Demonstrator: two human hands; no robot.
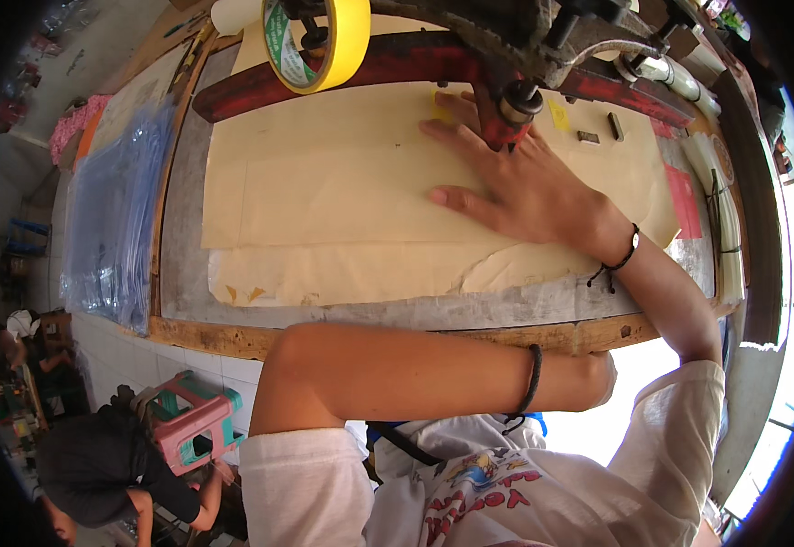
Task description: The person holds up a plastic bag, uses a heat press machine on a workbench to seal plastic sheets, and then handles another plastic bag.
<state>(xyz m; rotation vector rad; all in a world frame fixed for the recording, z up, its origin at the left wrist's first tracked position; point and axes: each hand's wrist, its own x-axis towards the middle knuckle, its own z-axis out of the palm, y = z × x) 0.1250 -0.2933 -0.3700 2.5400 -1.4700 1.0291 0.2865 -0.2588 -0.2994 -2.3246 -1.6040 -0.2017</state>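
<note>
Right hand: the right hand (pixel 515 178) lies open and flat, fingers spread, palm down on a sheet of tan paper (pixel 342 173); a black cord bracelet circles its wrist.
Left hand: the left hand (pixel 593 378) is tucked under the table edge at the end of a folded forearm; whether it is open or closed cannot be told.
Tan paper: spread across a grey work surface (pixel 183 264), overlapping a second, torn sheet nearer the person.
Machine head: a dark metal machine arm with a red tip (pixel 506 114) comes down touching the fingertips of the right hand.
Tape roll: a yellow tape roll (pixel 317 41) hangs on the machine, above the paper's far edge.
Plastic sheets: a stack of clear bluish plastic sheets (pixel 110 219) lies left of the work surface.
Below: another person crouches beside a pink and green stool (pixel 198 424).
</note>
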